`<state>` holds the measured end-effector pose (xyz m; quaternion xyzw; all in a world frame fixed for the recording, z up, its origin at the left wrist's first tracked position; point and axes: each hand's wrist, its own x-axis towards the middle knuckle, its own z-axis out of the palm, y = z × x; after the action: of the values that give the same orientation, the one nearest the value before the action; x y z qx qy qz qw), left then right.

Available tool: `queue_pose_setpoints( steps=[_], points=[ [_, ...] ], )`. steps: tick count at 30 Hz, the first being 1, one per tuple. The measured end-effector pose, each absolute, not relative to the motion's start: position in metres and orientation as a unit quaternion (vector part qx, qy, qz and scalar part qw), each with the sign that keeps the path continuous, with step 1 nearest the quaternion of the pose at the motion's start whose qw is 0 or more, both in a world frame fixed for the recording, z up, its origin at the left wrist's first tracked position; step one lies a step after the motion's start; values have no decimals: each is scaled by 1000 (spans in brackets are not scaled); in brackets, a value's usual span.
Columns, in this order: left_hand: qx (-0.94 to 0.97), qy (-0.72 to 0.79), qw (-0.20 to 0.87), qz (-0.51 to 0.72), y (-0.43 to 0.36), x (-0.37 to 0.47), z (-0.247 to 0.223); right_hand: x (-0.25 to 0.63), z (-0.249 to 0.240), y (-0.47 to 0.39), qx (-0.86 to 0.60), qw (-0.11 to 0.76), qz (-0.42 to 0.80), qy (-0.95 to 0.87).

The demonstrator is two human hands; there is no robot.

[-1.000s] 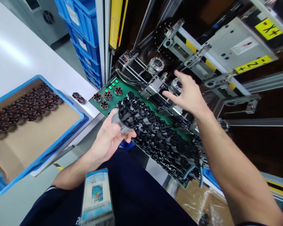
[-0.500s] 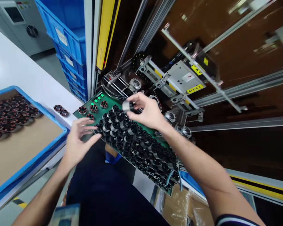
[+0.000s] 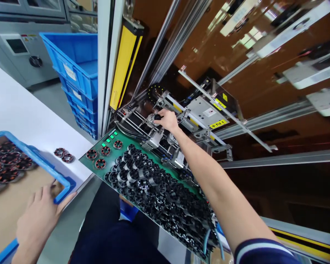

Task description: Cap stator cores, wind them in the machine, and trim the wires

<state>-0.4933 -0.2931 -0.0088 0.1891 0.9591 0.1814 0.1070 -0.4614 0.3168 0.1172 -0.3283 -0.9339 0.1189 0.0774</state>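
My right hand (image 3: pixel 167 120) is reaching into the machine, its fingers closed on a black and silver motor rotor (image 3: pixel 157 117). The rotor sits at a round metal fixture (image 3: pixel 151 120); whether it is seated there I cannot tell. Below the forearm, a large heap of similar rotors (image 3: pixel 144 172) covers most of the green mat (image 3: pixel 99 168). My left hand (image 3: pixel 40 211) lies over the near rim of a blue tray (image 3: pixel 48 165), fingers spread inside and thumb stretched outside. Copper-wound motor stators (image 3: pixel 8 161) fill the tray's far part.
Several stators (image 3: pixel 105 150) lie at the mat's left end, and two more stators (image 3: pixel 63 154) rest on the white table (image 3: pixel 30 113). Stacked blue crates (image 3: pixel 77 80) stand behind a yellow safety bar (image 3: pixel 123 66). Metal rails (image 3: pixel 192 121) flank the fixtures.
My right hand has carried the rotor from above the heap to the fixture. My left hand has moved left from the mat's edge onto the tray rim. The camera view has tilted up.
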Motion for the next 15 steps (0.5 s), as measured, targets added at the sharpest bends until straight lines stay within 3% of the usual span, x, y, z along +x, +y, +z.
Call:
queue_pose_setpoints(
  steps=[4, 15],
  points=[
    [216, 967, 123, 62, -289, -496, -10, -470, 116, 329, -309, 18, 81, -947],
    [154, 963, 194, 106, -261, -505, 22, -478, 121, 317, -281, -103, 33, -954]
  ],
)
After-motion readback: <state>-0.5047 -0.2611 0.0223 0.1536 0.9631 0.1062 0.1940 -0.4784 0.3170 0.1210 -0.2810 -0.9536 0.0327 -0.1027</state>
